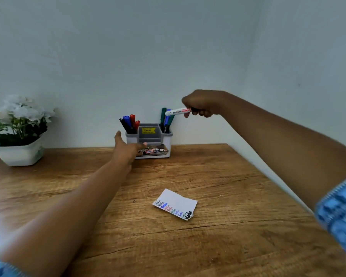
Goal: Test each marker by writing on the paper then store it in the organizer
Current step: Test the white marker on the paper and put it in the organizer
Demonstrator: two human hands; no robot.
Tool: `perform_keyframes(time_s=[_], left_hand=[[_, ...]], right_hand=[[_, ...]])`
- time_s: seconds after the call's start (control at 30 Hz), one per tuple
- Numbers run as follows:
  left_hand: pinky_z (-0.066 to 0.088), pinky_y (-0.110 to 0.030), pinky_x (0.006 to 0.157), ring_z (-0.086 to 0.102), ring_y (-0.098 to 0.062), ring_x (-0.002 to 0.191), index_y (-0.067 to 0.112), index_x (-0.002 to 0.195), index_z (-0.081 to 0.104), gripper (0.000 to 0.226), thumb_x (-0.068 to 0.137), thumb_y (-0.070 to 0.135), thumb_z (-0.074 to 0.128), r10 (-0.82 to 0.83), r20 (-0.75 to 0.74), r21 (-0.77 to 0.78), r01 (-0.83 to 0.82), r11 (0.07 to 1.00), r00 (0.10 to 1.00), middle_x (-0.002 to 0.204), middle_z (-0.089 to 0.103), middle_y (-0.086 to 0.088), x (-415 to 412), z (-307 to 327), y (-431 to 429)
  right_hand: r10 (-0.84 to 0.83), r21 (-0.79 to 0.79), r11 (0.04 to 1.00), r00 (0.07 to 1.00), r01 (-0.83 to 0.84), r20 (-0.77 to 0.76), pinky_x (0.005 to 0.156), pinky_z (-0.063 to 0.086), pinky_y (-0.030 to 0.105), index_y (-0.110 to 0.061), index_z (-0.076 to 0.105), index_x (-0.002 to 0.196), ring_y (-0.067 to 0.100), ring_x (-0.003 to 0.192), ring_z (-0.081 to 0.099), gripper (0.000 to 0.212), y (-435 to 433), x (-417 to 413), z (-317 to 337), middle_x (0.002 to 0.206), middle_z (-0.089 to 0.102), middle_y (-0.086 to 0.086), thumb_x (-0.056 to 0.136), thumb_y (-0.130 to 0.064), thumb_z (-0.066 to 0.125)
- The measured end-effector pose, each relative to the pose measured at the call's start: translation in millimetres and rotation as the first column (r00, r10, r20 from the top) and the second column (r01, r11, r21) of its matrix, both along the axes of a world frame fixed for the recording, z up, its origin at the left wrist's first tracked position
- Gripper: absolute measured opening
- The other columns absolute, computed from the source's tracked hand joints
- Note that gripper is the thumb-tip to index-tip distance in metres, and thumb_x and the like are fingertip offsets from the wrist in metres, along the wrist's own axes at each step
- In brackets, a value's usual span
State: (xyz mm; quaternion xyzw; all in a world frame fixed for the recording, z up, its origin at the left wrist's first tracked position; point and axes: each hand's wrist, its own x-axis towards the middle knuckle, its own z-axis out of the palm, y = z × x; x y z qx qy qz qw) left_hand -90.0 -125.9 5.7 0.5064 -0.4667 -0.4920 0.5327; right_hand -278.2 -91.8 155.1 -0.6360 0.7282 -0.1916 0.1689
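A white and grey organizer (154, 140) stands at the back of the wooden table against the wall. Several markers (129, 122) stick up from its left compartment, and green and blue markers (165, 119) from its right one. My right hand (203, 104) grips a white marker (178, 111) by its dark end, holding it nearly level just above the right compartment. My left hand (126, 148) touches the organizer's front left side, fingers extended. A small white paper (176, 203) with several coloured scribbles lies in the middle of the table.
A white pot of white flowers (18, 132) sits at the table's back left corner. The table's right edge (268, 180) runs close to the right wall. Bare wood surrounds the paper.
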Motion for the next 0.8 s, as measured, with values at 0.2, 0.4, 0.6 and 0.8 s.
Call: perform_keyframes(time_s=[0.2,0.4,0.6,0.8], left_hand=[[0.037,-0.045,0.109,0.043,-0.027,0.136,0.02,0.149,0.025,0.08,0.085,0.003,0.07,0.044,0.131,-0.144,-0.025,0.989,0.99,0.148,0.044,-0.006,-11,-13,-6],[0.039,-0.04,0.107,0.045,-0.026,0.134,0.017,0.148,0.027,0.075,0.087,0.008,0.07,0.079,0.214,-0.208,-0.034,0.978,0.974,0.146,0.047,-0.006,-12,-15,-4],[0.04,-0.04,0.106,0.045,-0.027,0.133,0.016,0.149,0.025,0.075,0.088,0.013,0.07,0.096,0.284,-0.225,-0.031,0.974,0.954,0.147,0.047,-0.007,-13,-17,-5],[0.036,-0.044,0.11,0.039,-0.029,0.139,0.015,0.153,0.014,0.088,0.086,0.015,0.072,0.074,0.331,-0.178,-0.015,0.984,0.941,0.153,0.038,-0.008,-11,-18,-7]], right_hand=[[-0.015,0.098,0.995,0.999,0.018,-0.038,0.044,0.043,0.016,-0.003,0.061,0.076,0.012,0.053,0.047,0.008,-45,3,4,0.07,0.057,0.007,0.084,-0.005,0.06],[-0.05,-0.002,0.999,0.991,0.051,0.123,0.079,0.055,0.034,0.001,0.062,0.092,0.017,0.066,0.06,0.015,-69,6,-19,0.076,0.06,0.011,0.081,-0.005,0.07],[-0.089,-0.095,0.99,0.986,0.103,0.139,0.072,0.057,0.032,-0.002,0.059,0.096,0.021,0.077,0.063,0.038,-76,18,-68,0.085,0.065,0.011,0.071,-0.02,0.081],[-0.126,-0.089,0.986,0.982,0.14,0.144,0.07,0.053,0.032,-0.006,0.052,0.081,0.021,0.073,0.059,0.042,-62,17,-77,0.079,0.06,0.007,0.072,-0.037,0.078]])
